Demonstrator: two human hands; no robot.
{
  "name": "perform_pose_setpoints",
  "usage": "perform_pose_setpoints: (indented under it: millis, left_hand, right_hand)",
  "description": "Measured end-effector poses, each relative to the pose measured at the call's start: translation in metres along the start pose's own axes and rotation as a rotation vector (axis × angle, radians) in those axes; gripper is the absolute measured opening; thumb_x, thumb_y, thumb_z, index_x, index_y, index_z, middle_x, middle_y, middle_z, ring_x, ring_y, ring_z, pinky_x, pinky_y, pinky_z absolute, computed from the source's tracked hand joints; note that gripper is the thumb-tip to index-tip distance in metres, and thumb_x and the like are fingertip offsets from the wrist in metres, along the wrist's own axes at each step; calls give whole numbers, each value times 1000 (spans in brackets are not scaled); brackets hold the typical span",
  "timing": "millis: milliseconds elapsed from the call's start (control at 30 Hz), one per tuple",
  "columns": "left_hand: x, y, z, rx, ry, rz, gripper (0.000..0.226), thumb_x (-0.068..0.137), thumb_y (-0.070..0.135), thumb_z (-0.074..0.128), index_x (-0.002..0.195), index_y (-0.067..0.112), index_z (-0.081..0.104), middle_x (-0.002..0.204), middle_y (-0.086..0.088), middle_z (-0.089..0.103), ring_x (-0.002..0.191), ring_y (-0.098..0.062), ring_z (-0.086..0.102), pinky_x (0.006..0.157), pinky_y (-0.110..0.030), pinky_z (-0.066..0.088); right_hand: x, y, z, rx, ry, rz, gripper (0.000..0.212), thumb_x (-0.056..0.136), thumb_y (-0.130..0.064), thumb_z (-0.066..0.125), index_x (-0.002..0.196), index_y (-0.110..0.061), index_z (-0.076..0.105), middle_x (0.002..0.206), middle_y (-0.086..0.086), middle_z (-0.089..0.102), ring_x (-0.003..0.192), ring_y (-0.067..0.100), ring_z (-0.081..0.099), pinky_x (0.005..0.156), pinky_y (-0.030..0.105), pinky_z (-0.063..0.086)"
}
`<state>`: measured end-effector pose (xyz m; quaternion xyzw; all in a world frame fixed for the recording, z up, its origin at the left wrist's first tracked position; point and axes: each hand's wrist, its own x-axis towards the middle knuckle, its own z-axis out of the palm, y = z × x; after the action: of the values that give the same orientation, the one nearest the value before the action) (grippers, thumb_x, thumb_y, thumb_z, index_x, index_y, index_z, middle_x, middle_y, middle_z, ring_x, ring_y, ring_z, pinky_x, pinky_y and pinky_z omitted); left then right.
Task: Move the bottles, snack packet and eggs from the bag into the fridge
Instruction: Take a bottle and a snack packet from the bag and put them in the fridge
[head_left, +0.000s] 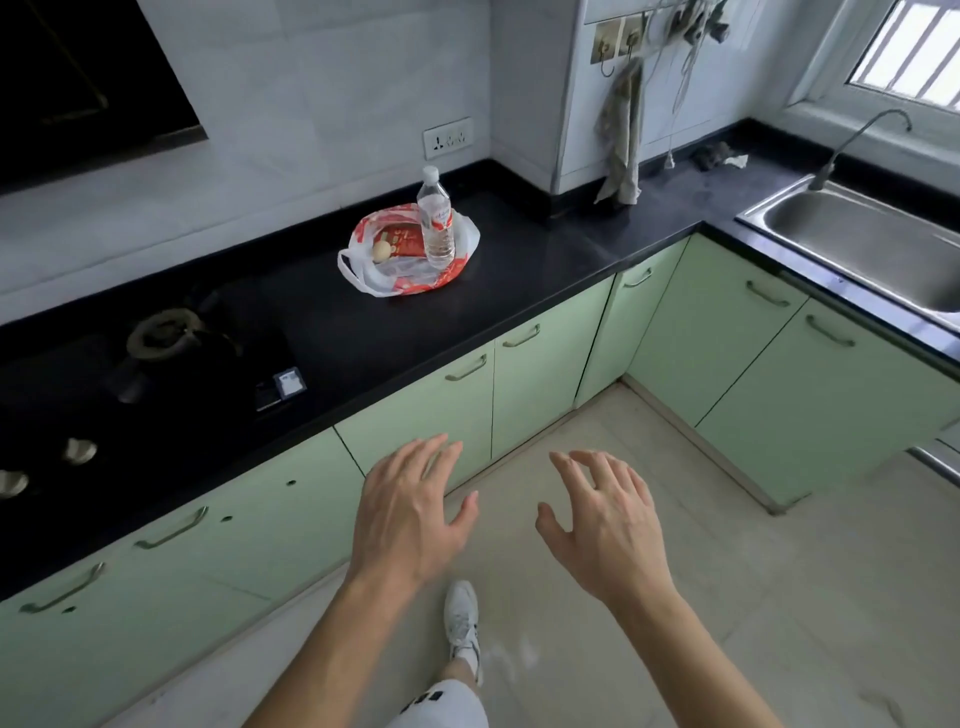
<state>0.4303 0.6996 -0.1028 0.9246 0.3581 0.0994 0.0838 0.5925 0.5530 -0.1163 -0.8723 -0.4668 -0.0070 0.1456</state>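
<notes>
A red and white plastic bag (452, 270) lies open on the black counter. A clear water bottle (436, 223) with a white cap stands upright in it. Beside the bottle lie a red snack packet (402, 240) and one pale egg (381, 251). A second clear bottle seems to lie flat in the bag's front, hard to make out. My left hand (408, 512) and my right hand (605, 525) hover palm down over the floor, well short of the counter, fingers spread, both holding nothing. No fridge is in view.
A gas hob (156, 338) fills the counter's left part. A steel sink (862, 244) with a tap sits at the right. Green cabinets (540, 379) line the counter below. A cloth (621, 140) hangs on a wall hook. My white shoe (461, 618) stands on the tiled floor.
</notes>
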Motion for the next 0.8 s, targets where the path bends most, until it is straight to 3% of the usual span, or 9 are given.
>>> perform_pose_setpoints:
  millis: [333,800]
  left_hand:
    - [161,-54,3,-59,-9,39,60,86,52,46,135,20,59,139,1,60,128,-22,55,104,-45,47]
    - [293,-53,42,-82,-66,52,62,86,53,44,137,20,58,141,1,59,130,-20,53,107,-41,45]
  right_hand:
    - [168,-20,19,-12,22,14,57,85,-50,56,134,-21,57,128,5,63,121,29,57,104,47,45]
    - [285,26,43,-7,-24,91,58,86,-53,51,135,-22,56,129,4,63,122,28,57,104,47,45]
